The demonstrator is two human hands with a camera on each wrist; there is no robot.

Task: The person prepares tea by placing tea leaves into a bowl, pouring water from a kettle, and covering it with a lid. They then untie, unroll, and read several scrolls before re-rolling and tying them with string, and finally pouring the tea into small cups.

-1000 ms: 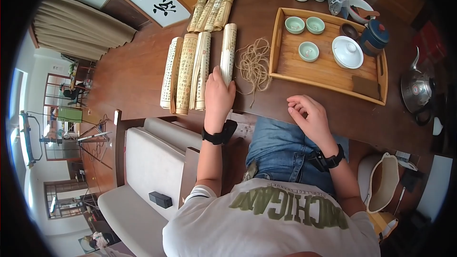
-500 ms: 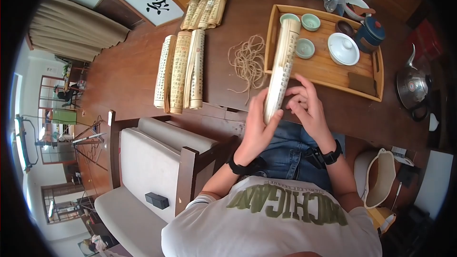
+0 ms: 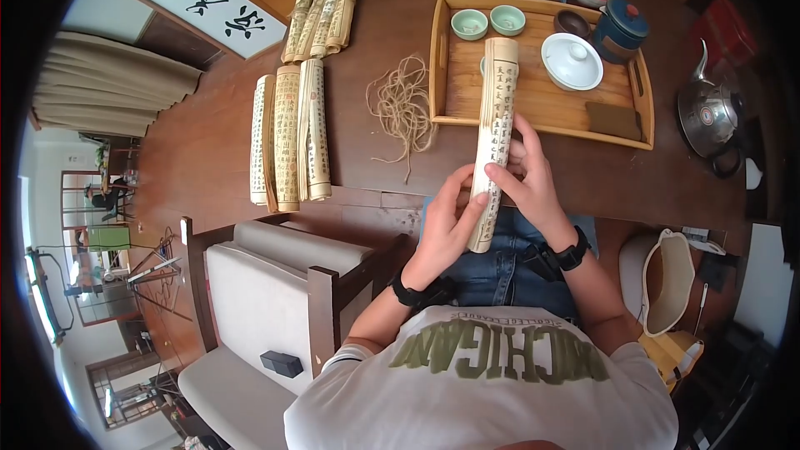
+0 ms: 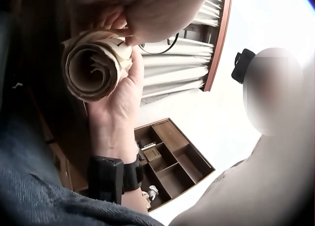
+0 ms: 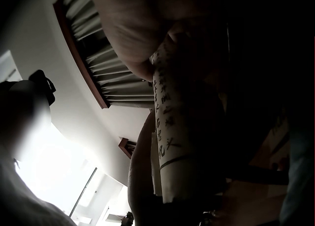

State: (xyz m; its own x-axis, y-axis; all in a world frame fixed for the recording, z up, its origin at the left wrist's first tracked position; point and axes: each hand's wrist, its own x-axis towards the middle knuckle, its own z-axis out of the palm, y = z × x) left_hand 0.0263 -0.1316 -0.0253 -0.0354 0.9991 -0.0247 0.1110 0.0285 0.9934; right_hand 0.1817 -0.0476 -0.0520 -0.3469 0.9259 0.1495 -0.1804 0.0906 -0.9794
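Both hands hold a rolled paper scroll (image 3: 497, 108) with black vertical writing, raised over the lap and the table's near edge. My left hand (image 3: 442, 232) grips its lower part, thumb across the paper. A little higher, my right hand (image 3: 533, 187) grips the other side, its thumb also on the paper. In the left wrist view, the open end of the scroll (image 4: 117, 51) shows loose layers coiled inside. Writing runs along the scroll (image 5: 170, 137) in the dim right wrist view. Several similar scrolls (image 3: 287, 133) lie left on the table, beside loose twine (image 3: 403, 104).
More scrolls (image 3: 325, 12) lie farther back. A wooden tray (image 3: 542, 119) carries green cups (image 3: 469, 23), a white lidded bowl (image 3: 572, 62) and a blue canister (image 3: 620, 29). A metal kettle (image 3: 710, 117) stands at the right. A cushioned chair (image 3: 254, 292) is at the left.
The left hand has lifted the scroll off the table and brought it right, in front of the body. The right hand has come up and now grips it too.
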